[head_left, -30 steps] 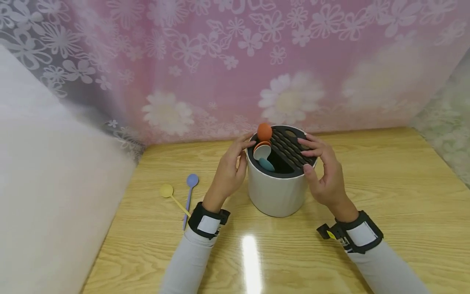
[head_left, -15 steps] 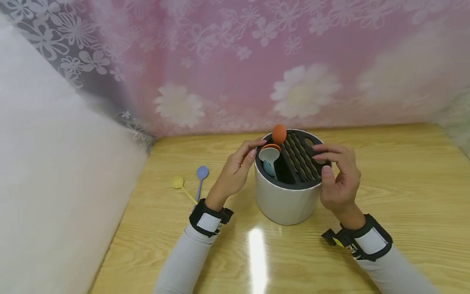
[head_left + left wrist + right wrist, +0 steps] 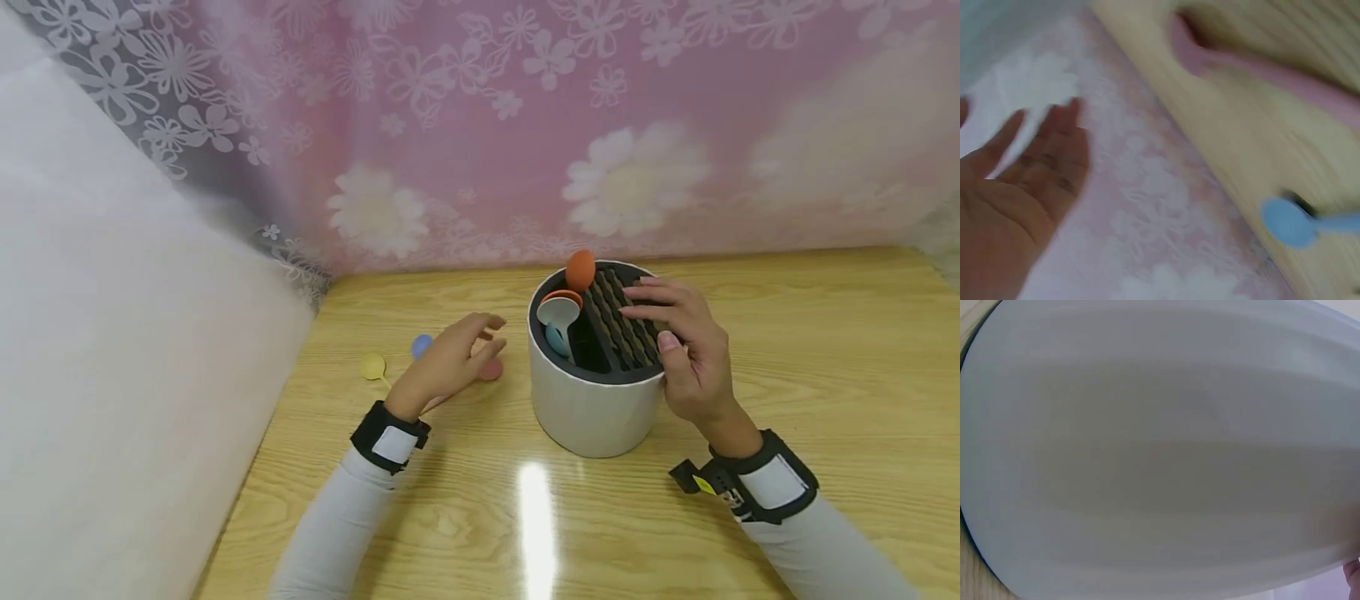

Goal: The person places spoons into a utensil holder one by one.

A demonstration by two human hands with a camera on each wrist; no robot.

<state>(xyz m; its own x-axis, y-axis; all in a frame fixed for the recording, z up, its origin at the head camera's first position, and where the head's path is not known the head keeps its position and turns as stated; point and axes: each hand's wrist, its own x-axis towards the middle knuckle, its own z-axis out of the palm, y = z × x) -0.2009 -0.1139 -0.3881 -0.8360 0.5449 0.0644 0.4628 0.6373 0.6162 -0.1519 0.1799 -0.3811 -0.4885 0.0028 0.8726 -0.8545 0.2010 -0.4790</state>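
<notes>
A white round utensil holder (image 3: 592,421) with a dark slotted top stands on the table. An orange spoon (image 3: 581,271), a pale grey spoon (image 3: 558,311) and a teal utensil (image 3: 556,338) poke up from its left side. My right hand (image 3: 693,354) rests on its right rim, fingers over the slots and thumb near the edge. In the right wrist view the holder's wall (image 3: 1160,456) fills nearly everything. My left hand (image 3: 448,362) hovers left of the holder, holding nothing, near a pink spoon (image 3: 1194,53) and a blue spoon (image 3: 1288,222).
A yellow spoon (image 3: 372,367) lies farther left on the wooden table (image 3: 465,517). A pink flowered curtain (image 3: 480,167) hangs behind the table's back edge. A white sheet (image 3: 150,333) slopes along the left side.
My left hand has left the holder's rim and moved left, over the loose spoons; a pink spoon now shows beside it. My right hand stays at the holder's right rim.
</notes>
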